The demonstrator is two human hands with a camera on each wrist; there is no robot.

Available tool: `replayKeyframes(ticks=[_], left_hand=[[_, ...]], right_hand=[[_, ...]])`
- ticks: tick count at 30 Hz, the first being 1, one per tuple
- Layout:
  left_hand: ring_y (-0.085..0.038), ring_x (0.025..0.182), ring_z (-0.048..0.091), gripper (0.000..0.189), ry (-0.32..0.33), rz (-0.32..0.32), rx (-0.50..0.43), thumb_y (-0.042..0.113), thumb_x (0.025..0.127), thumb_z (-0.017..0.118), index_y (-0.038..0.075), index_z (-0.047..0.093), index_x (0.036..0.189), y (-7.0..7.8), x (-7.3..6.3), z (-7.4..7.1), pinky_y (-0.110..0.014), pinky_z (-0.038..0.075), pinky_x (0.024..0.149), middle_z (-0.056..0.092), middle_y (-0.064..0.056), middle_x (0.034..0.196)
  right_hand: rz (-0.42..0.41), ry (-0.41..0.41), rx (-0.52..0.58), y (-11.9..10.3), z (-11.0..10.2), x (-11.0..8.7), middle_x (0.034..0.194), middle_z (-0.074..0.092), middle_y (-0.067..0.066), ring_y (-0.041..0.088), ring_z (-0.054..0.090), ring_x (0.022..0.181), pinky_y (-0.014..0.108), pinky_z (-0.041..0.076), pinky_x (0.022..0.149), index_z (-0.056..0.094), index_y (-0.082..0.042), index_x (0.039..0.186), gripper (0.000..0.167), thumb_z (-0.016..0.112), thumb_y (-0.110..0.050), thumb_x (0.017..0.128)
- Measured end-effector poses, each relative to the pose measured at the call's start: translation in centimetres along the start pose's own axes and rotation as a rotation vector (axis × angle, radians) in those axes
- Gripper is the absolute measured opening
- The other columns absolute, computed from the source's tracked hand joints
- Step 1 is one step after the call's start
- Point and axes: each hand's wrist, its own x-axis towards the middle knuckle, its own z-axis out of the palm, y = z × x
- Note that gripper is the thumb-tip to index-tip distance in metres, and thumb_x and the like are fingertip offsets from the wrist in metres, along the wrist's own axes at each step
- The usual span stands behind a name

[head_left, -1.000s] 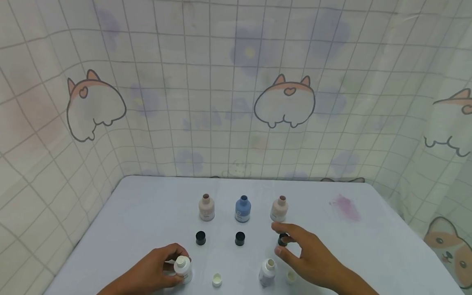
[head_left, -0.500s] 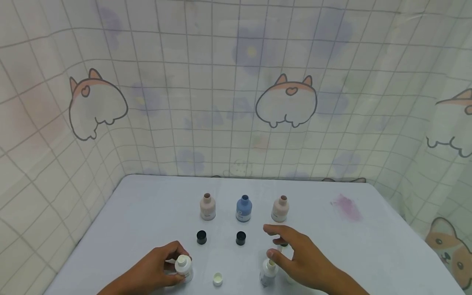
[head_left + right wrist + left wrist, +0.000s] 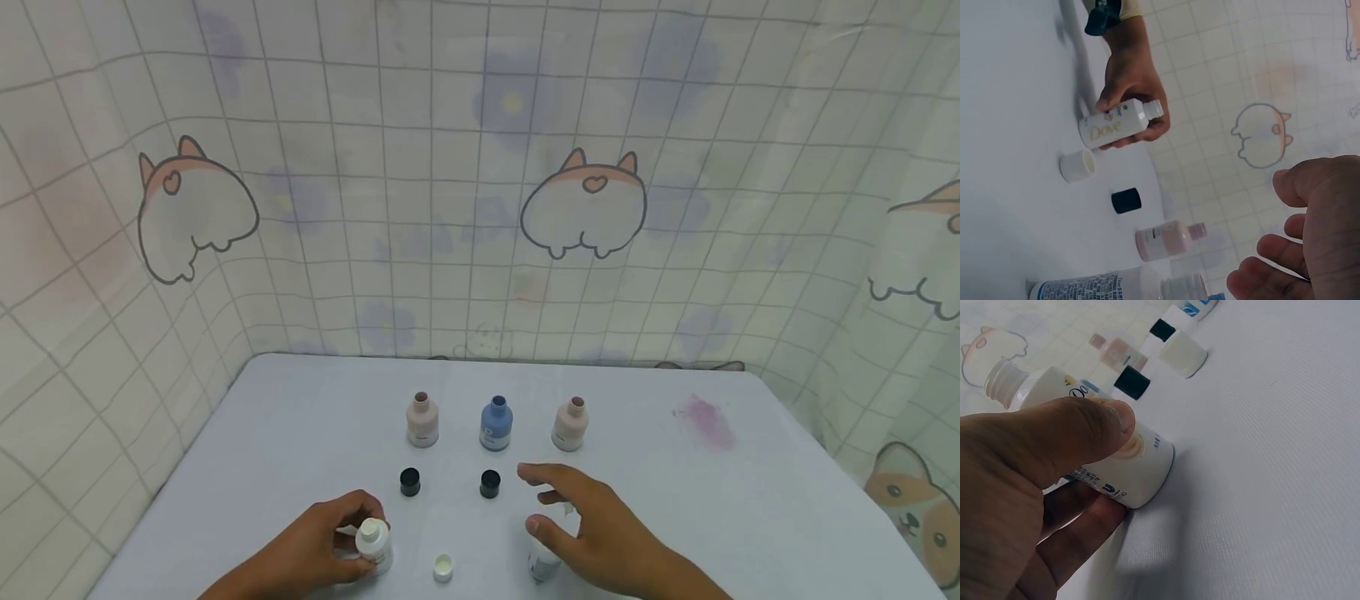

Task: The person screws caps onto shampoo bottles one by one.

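Observation:
My left hand (image 3: 318, 542) grips a white Dove bottle (image 3: 375, 548) with fingers and thumb around its body. Its threaded neck is bare of a cap, as the left wrist view shows. Just right of it stands a white cap (image 3: 443, 568), hollow side up. My right hand (image 3: 603, 533) hovers with relaxed, spread fingers over a second white bottle (image 3: 542, 562), holding nothing. That bottle's neck is hidden behind the hand in the head view; the right wrist view shows its uncapped neck (image 3: 1184, 289) beyond the fingertips.
Along the back stand two pale pink bottles (image 3: 422, 423) and a blue bottle (image 3: 496, 427), all without caps. Two black caps (image 3: 409, 482) lie in front of them. A patterned cloth (image 3: 450, 208) hangs behind the white table (image 3: 315, 417), which has a pink stain (image 3: 705, 421).
My right hand has moved left, from beside the third black cap to over the second white bottle, covering that cap and a white one. The left hand keeps its grip, nearly still.

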Motion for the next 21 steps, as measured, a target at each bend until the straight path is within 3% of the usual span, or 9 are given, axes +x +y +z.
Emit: replayKeyframes(ticks=[8,14,21], left_hand=[[-0.012,0.104,0.064,0.045,0.006,0.004,0.004,0.025,0.084,0.087,0.023,0.055,0.115,-0.2,0.0,0.2,-0.027,0.058,0.089,0.066,0.010,0.114],[-0.012,0.104,0.064,0.047,0.014,0.011,0.006,0.021,0.083,0.088,0.023,0.053,0.114,-0.2,-0.1,0.3,-0.027,0.058,0.090,0.067,0.010,0.114],[-0.011,0.102,0.064,0.047,0.021,-0.001,0.025,0.022,0.082,0.088,0.023,0.054,0.114,0.0,0.0,0.4,-0.028,0.059,0.089,0.066,0.012,0.113]], right_hand=[[0.056,-0.090,0.038,-1.1,0.5,0.6,0.145,0.055,-0.006,0.013,0.063,0.117,0.034,0.061,0.086,0.048,-0.028,0.150,0.055,0.063,-0.048,0.101],[0.088,-0.122,0.008,-1.2,1.1,0.9,0.147,0.053,-0.008,0.009,0.062,0.117,0.042,0.058,0.094,0.049,-0.025,0.150,0.059,0.061,-0.053,0.099],[0.066,-0.128,0.023,-1.4,1.8,1.1,0.147,0.053,-0.009,0.007,0.061,0.117,0.041,0.054,0.101,0.050,-0.026,0.149,0.056,0.060,-0.053,0.101]])
